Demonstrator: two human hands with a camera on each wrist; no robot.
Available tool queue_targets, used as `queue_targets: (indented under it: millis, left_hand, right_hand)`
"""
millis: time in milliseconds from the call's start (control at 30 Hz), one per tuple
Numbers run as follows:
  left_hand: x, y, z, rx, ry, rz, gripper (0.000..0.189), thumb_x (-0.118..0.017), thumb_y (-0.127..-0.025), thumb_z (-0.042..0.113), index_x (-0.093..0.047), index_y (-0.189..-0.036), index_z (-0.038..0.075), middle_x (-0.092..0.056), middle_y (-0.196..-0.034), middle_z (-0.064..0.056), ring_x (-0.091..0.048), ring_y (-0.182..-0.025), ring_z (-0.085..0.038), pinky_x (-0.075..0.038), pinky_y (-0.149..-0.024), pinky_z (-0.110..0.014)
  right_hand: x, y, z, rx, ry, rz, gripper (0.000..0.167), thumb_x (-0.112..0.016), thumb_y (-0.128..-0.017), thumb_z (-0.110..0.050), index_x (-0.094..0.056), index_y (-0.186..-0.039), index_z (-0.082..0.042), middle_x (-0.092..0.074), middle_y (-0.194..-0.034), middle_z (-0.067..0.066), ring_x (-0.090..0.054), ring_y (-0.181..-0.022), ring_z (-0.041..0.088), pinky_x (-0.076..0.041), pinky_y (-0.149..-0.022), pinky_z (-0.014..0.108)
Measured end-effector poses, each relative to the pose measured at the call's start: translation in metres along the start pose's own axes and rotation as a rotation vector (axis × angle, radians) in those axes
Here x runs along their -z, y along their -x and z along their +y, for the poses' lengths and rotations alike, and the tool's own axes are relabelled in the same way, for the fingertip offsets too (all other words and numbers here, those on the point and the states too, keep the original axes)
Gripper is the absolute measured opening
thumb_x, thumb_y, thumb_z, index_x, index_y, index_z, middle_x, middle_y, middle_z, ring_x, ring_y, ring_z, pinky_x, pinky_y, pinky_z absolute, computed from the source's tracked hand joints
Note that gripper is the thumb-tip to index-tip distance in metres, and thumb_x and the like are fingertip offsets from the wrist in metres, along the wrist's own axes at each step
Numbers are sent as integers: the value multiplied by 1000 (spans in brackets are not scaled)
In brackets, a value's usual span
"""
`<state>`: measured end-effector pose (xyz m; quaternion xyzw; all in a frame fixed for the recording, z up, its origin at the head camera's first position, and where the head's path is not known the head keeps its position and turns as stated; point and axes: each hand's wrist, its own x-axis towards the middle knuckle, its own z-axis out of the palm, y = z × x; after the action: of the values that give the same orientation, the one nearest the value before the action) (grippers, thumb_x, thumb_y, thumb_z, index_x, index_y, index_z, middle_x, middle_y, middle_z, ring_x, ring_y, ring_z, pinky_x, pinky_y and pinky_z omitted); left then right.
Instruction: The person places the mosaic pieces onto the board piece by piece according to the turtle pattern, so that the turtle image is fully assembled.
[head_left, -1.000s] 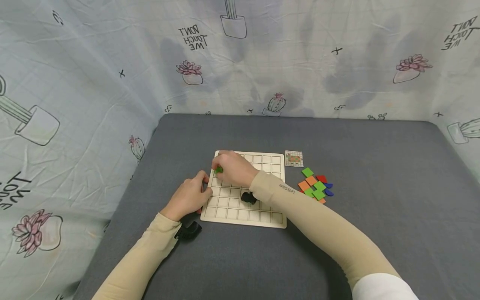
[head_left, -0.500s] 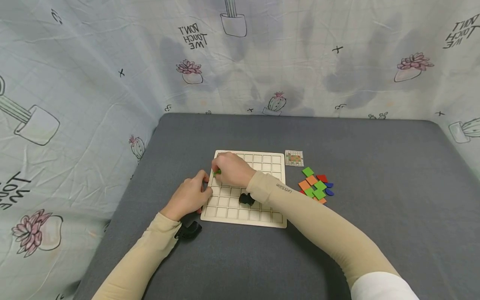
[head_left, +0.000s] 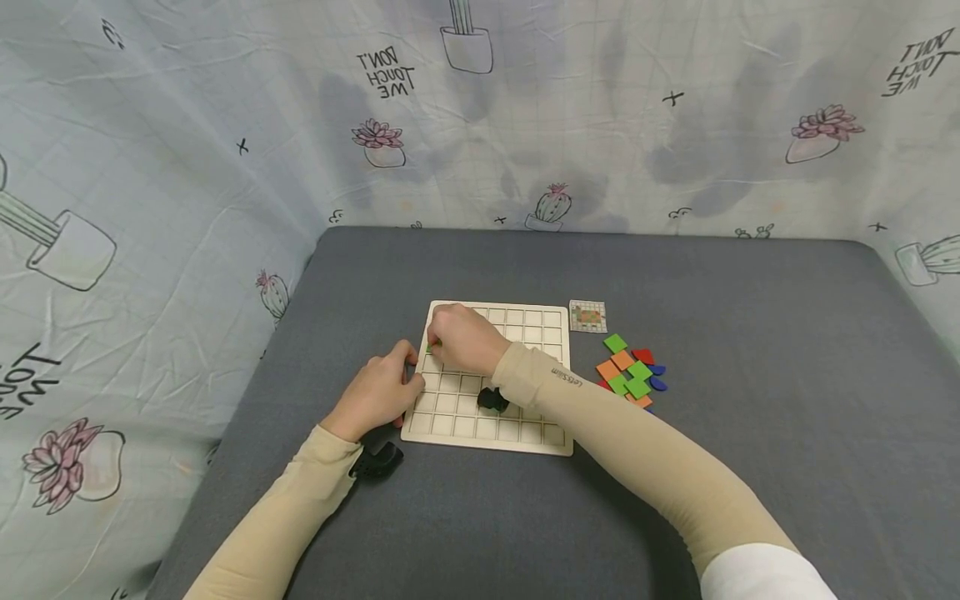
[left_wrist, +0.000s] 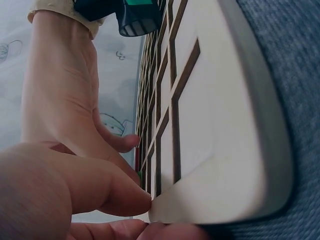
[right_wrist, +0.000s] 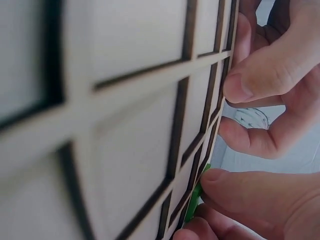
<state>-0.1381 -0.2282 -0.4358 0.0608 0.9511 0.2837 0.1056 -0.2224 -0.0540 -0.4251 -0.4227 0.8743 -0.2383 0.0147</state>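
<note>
Gridded board (head_left: pixel 486 429), one: pale wood, flat, rounded corners, its face divided by raised strips into rows of square recessed cells with dark-edged sides; lying on a grey cloth-covered table (head_left: pixel 750 350). Held at its left column: green tile (right_wrist: pixel 195 199), one, bright, thin and flat, tilted against the grid, largely covered by fingers; whether any of it sits within a cell cannot be told. Right hand (head_left: pixel 467 337): reaches across the board, nearly closed, thumb and fingers pinching the green tile. Left hand (head_left: pixel 377 392): partly closed, fingers bent, thumb and fingertips gripping the left edge of the board. Picture card (head_left: pixel 588 317), one: small, square, printed with a coloured pattern on a grid, just beside the board's far right corner. Loose tiles (head_left: pixel 638 371), a cluster right of the board: green and orange squares, red pieces, blue pieces with rounded outlines, some touching.
</note>
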Motion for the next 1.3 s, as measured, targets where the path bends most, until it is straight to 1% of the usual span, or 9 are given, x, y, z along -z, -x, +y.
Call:
queue_targets:
  millis: [133,233,400,500,767,867,1000,1100,1300]
  left_hand:
    - [0,0,1,2,2,3,22,-55,-102,14,-53,-121,3,-56,-68,-5,-58,-40,-13,-47,-45,-33]
    - [0,0,1,-8,0,7,22,-55,-102,13,-54,-121,3,-57,-67,-5,-57,-39,-13,-46,-45,-33]
    - [-1,0,2,-10,2,3,23,-55,-102,14,-54,-122,3,-57,-67,-4,-57,-39,-13,-46,-45,-33]
    - [-1,-1,3,-6,2,1,23,-55,-102,14,-53,-122,3,-57,-67,-5,-57,-39,-14,-45,-45,-33]
    - [0,0,4,28,7,-19,24,-56,-103,16,-52,-124,4,-56,-68,-6,-58,-41,-16,-47,-46,-34]
    - [1,1,3,27,6,-17,25,-56,-103,16,-52,-124,3,-56,-69,-6,-58,-41,-17,-47,-46,-35]
    - [1,1,3,24,5,-11,25,-56,-103,16,-53,-124,3,-56,-68,-6,-58,-40,-16,-46,-45,-34]
    - [0,1,3,28,8,-11,24,-56,-102,16,-53,-123,4,-56,-68,-6,-58,-40,-16,-47,-45,-34]
    - [-1,1,3,39,15,-14,24,-56,-102,15,-52,-123,4,-56,-69,-6,-58,-41,-17,-47,-45,-34]
  right_hand:
    - [0,2,0,21,16,18,14,-70,-90,4,-80,-84,-3,-72,-87,9,-66,-77,19,-56,-74,30]
    - [2,5,0,35,10,12,11,-71,-90,3,-80,-87,-3,-73,-89,9,-67,-79,19,-57,-76,30]
    - [9,15,3,37,-31,-12,12,-71,-93,0,-80,-100,-5,-75,-101,9,-71,-89,19,-58,-82,30]
    - [15,23,8,11,-56,-12,16,-69,-95,-1,-80,-106,-5,-76,-108,9,-72,-95,19,-58,-85,31]
    - [39,54,19,-52,-70,-38,21,-68,-94,-4,-78,-113,-6,-75,-113,7,-71,-98,20,-57,-89,35]
    - [47,67,22,-69,-62,-44,22,-69,-94,-5,-77,-115,-6,-74,-114,8,-70,-99,21,-56,-88,36]
    - [57,87,27,-88,-58,-23,22,-69,-93,-7,-77,-114,-5,-73,-114,9,-69,-97,23,-56,-85,38]
    - [65,102,33,-111,-59,10,22,-70,-93,-8,-77,-114,-5,-73,-113,9,-69,-97,24,-57,-83,38]
    - [79,130,45,-168,-46,58,23,-75,-93,-9,-77,-115,-5,-73,-112,10,-69,-98,26,-55,-83,41]
